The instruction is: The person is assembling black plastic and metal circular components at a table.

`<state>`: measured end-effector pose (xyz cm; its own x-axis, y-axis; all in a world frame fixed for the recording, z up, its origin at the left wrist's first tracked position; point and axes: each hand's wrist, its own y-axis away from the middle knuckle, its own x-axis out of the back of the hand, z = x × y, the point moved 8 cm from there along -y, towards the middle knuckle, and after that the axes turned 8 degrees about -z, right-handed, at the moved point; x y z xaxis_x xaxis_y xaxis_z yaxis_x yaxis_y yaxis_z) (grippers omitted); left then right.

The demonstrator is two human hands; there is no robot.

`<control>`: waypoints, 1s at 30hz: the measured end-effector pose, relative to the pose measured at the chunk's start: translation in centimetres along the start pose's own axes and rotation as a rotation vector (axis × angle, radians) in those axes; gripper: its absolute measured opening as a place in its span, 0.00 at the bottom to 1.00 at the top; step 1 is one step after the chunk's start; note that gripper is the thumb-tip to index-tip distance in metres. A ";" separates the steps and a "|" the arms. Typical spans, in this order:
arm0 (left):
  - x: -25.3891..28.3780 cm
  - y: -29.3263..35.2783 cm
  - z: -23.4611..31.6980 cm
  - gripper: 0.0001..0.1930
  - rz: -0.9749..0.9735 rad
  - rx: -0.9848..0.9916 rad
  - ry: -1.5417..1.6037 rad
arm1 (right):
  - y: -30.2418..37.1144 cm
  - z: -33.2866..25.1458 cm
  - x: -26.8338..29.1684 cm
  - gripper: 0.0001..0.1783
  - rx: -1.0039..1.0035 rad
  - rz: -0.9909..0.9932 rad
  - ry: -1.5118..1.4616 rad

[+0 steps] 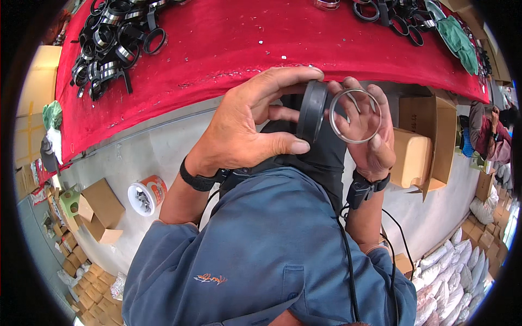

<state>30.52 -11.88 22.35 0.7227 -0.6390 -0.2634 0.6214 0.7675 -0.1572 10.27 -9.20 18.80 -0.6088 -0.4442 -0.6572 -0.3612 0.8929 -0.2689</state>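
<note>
My left hand (234, 122) grips a thick dark grey ring-shaped part (311, 111), thumb on its near edge and fingers over the far edge. The part is turned almost side-on, so its inside is hidden. Beside it, my right hand (376, 156) holds a thin shiny ring (338, 135), which looks like metal. The thumb sits at the ring's lower rim and the fingers lie behind it, showing through its opening. The two parts are close together, just off the front edge of a table with a red cloth (228, 60).
Black and silver ring-shaped parts (103, 38) lie piled at the table's far left, and more (399, 24) at the far right near green cloth (457, 43). Below stand a white bucket (132, 198) and open cardboard boxes (101, 204). Another person (489, 133) is at the right. Cables hang by my right arm.
</note>
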 end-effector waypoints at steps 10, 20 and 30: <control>-0.5 0.5 0.0 0.53 -0.011 -0.123 -0.079 | 0.1 -1.7 -2.7 0.45 0.113 -0.162 0.518; 0.0 0.8 -0.3 0.54 0.030 -0.140 -0.093 | -0.5 -1.8 -4.3 0.39 0.190 -0.114 0.600; -0.4 0.7 0.6 0.49 0.009 -0.156 -0.325 | -0.8 -1.5 -4.8 0.34 0.206 -0.151 0.842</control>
<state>30.86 -11.12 22.86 0.8021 -0.5954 0.0466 0.5788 0.7556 -0.3067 12.42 -7.89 23.29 -0.9129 -0.3928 0.1110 -0.3947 0.7799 -0.4858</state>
